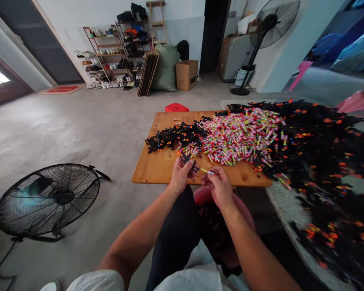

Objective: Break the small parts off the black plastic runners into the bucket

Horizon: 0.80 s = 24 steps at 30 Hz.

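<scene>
My left hand is closed around a few slim black plastic pieces just above the table's front edge. Close to its right, my right hand pinches a small printed tube with a yellow-green end, its tip pointing toward the black pieces. A small gap seems to lie between the two hands. Behind them, a heap of pink, white and yellow printed tubes covers the middle of the wooden table. A smaller pile of black pieces with orange bits lies to its left.
A pink tub with dark pieces inside stands below the table edge. On the right, a grey stone-like table carries a large black-and-orange heap. A floor fan stands at left; a red stool is behind the table.
</scene>
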### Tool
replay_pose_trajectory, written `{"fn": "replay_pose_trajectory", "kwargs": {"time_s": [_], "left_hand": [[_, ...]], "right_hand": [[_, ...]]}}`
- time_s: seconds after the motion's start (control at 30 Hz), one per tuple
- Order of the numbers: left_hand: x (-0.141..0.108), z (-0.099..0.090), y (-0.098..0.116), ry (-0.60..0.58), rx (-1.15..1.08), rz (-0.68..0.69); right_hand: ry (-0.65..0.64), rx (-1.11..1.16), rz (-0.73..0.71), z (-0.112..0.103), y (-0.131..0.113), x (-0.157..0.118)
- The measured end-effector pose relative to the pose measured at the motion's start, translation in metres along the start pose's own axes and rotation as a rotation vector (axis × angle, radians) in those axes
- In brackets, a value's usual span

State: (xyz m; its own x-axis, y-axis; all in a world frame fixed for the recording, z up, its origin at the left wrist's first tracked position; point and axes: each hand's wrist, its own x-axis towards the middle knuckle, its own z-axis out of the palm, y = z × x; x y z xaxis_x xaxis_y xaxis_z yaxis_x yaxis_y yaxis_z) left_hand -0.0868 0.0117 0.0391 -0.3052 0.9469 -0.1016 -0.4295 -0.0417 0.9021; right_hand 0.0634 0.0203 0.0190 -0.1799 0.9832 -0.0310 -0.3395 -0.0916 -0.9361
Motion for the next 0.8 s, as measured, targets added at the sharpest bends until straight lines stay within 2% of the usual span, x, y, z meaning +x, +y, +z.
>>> {"fn": "replay_pose_trajectory", "kwargs": {"time_s": [0.2, 0.33, 0.43, 0.53, 0.8], "left_hand": [[-0.009, 0.006, -0.007, -0.036, 0.074, -0.003], [-0.010, 0.006, -0.011, 0.005, 0.097, 0.044], [-0.007, 0.006, -0.014, 0.004, 0.086, 0.111], [-0.006, 0.008, -0.018, -0.040, 0.056, 0.141], [-0.010, 0.011, -0.022, -0.051, -0.027, 0.089]], "right_hand": [[0.019, -0.051, -0.017, -0.001, -0.002, 0.004], [0.097, -0.320, -0.098, -0.008, -0.006, 0.006], [0.002, -0.533, -0.146, -0.013, -0.011, 0.003], [-0.115, -0.606, -0.234, -0.014, -0.015, 0.000], [-0.099, -0.672, -0.392, -0.018, -0.012, -0.001]]}}
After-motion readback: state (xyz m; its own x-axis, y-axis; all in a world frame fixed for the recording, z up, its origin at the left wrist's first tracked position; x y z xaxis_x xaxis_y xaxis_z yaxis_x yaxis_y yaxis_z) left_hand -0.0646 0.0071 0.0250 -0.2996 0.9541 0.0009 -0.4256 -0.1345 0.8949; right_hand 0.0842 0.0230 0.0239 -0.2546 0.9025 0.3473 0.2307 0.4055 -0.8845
